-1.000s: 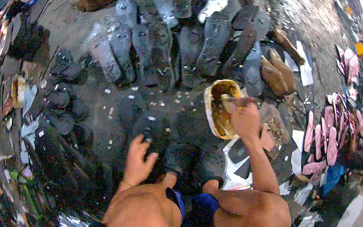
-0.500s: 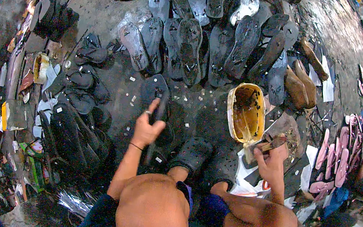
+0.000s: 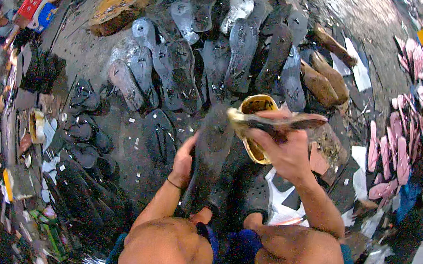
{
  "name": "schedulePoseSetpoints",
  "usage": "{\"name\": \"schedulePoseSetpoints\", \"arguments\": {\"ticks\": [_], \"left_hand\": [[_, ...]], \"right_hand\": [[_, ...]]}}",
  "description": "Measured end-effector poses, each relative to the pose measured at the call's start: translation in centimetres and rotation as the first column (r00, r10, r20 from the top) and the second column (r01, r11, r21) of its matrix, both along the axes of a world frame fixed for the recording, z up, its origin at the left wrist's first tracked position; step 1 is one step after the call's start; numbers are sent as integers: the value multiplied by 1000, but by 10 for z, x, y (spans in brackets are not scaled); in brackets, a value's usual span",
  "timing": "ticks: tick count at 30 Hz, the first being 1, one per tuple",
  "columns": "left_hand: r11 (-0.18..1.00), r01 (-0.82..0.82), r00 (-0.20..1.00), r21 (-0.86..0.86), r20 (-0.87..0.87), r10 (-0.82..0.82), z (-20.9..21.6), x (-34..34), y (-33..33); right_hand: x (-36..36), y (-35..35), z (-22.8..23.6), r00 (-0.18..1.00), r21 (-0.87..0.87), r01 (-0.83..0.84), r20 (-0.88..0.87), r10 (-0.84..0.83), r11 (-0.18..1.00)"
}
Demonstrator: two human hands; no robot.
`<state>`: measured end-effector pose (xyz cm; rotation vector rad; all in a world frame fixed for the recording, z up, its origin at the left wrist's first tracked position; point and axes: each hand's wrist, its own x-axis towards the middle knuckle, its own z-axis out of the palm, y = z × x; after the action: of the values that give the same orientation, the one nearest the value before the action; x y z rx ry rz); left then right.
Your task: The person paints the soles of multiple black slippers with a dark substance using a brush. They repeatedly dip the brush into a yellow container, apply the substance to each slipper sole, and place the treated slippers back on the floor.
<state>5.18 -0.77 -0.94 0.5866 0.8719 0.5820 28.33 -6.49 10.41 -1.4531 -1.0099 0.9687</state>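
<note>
My left hand (image 3: 182,164) grips the left edge of a long dark shoe sole (image 3: 209,156), held up above the ground in front of my knees. My right hand (image 3: 289,151) is closed round a brush (image 3: 277,124) with a dark handle. Its pale, glue-coated bristle end points left, close to the upper right part of the sole. Behind and below the brush stands a yellowish glue tub (image 3: 256,104), partly hidden by my right hand. A dark thong sandal (image 3: 160,131) lies on the ground left of the sole.
Several dark soles (image 3: 241,55) lie in rows ahead, beside brown wooden shoe lasts (image 3: 322,83). A round wood block (image 3: 119,8) sits at the far left. Pink sandals (image 3: 393,147) lie at right; dark sandals (image 3: 82,130) at left. White scraps (image 3: 284,199) are near my right foot.
My left hand has taken hold of a sole and raised it. My right hand has lifted the brush from beside the tub, moving left toward the sole. The head view has shifted.
</note>
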Motion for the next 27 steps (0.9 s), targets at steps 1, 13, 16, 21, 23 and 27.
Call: {"name": "schedulePoseSetpoints", "arguments": {"ticks": [1,13,16,21,23,27], "left_hand": [[973,38,983,-227,182,4,-5,-2,16],[978,-63,973,-201,207,105,12,-11,25],[953,-90,953,-288,253,166,15,12,19],[996,-81,991,-48,104,86,-65,-32,13],[987,5,987,-159,161,21,-8,10,7],[969,-52,905,-241,400,147,47,19,15]], "right_hand": [[-8,15,5,997,65,-36,73,31,997],[20,57,6,974,111,107,186,-126,988],[4,25,-15,932,200,-22,359,-52,980],[-29,28,-7,904,307,-154,427,8,939],[24,61,-19,891,63,88,441,-107,994],[22,50,-3,983,177,131,-148,-105,976]]}}
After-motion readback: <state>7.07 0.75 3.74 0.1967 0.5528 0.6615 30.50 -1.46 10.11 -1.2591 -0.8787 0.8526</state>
